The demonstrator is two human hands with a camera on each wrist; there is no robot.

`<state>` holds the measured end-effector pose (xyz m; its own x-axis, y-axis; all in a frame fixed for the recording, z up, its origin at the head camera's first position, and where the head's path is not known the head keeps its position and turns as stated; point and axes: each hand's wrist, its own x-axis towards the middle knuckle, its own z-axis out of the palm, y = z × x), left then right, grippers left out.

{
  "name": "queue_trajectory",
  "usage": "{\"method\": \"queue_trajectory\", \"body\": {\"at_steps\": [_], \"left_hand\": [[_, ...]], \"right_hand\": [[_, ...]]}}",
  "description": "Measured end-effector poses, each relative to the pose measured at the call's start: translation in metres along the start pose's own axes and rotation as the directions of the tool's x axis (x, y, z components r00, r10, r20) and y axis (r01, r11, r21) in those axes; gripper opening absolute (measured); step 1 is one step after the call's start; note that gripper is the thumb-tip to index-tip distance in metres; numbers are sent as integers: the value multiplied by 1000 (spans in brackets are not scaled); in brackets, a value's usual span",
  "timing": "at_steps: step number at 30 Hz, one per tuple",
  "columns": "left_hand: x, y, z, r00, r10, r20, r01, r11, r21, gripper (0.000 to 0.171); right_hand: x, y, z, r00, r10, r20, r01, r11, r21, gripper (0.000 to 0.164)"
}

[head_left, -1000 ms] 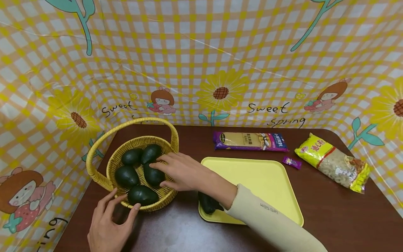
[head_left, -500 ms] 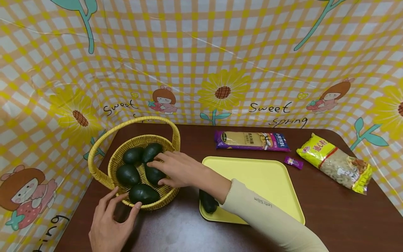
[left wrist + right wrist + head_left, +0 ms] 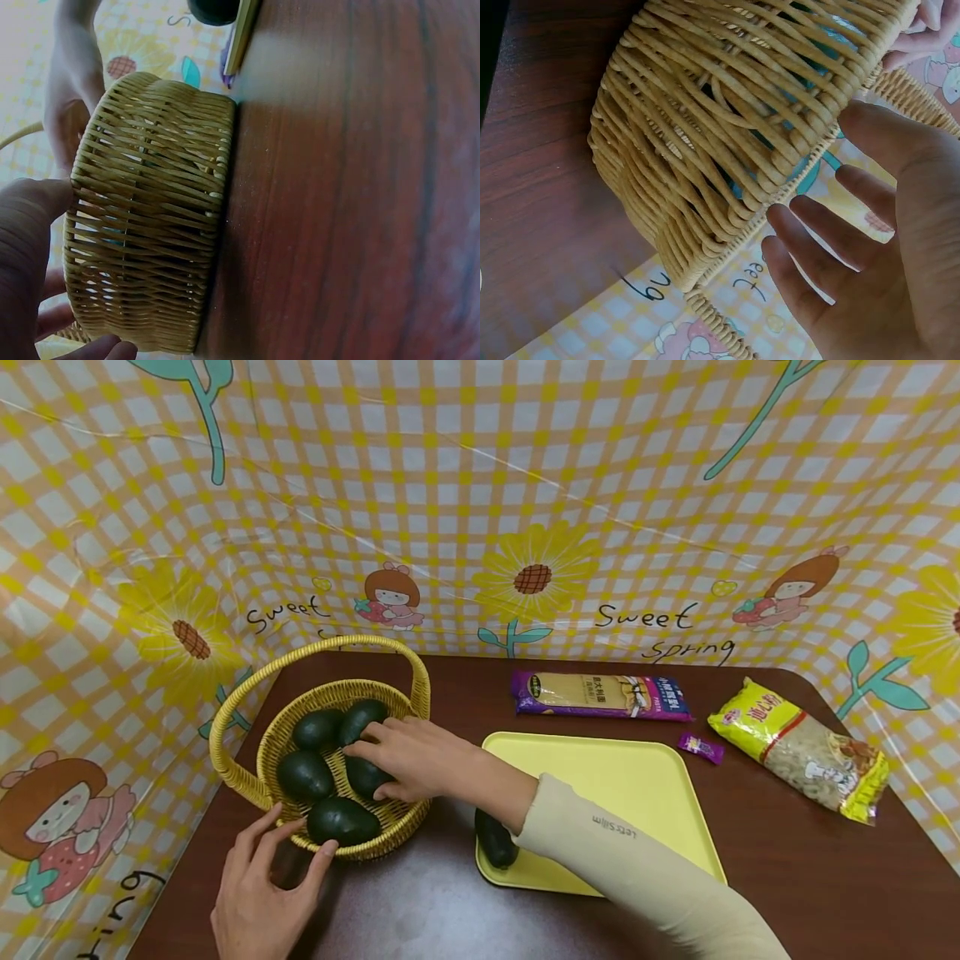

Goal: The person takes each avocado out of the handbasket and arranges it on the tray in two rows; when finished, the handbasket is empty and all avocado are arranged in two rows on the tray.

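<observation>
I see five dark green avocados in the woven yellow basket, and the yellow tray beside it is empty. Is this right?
Not quite. The head view shows that the flat yellow plastic tray is not empty: one dark green avocado lies at its near left corner. The five dark green avocados in the woven yellow wicker basket are right.

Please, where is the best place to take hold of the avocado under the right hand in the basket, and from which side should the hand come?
Probably across its thick middle, coming from above. The avocado lies on its side in the wicker basket, with other avocados packed at its left, so only the top is free. The right hand already rests over it, thumb at its near side. The left hand touches the basket's front.
</observation>
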<state>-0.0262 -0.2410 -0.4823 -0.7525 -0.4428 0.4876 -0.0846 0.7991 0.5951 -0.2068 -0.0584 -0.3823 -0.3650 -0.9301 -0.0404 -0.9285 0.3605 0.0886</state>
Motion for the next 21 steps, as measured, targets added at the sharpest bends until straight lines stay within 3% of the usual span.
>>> {"method": "queue_trajectory", "body": {"at_steps": [10, 21], "left_hand": [[0, -1, 0, 1000, -8, 7, 8, 1000, 7, 44], [0, -1, 0, 1000, -8, 9, 8, 1000, 7, 43]], "right_hand": [[14, 5, 5, 988, 34, 148, -43, 997, 59, 81], [24, 7, 8, 978, 20, 208, -35, 997, 69, 89]]}}
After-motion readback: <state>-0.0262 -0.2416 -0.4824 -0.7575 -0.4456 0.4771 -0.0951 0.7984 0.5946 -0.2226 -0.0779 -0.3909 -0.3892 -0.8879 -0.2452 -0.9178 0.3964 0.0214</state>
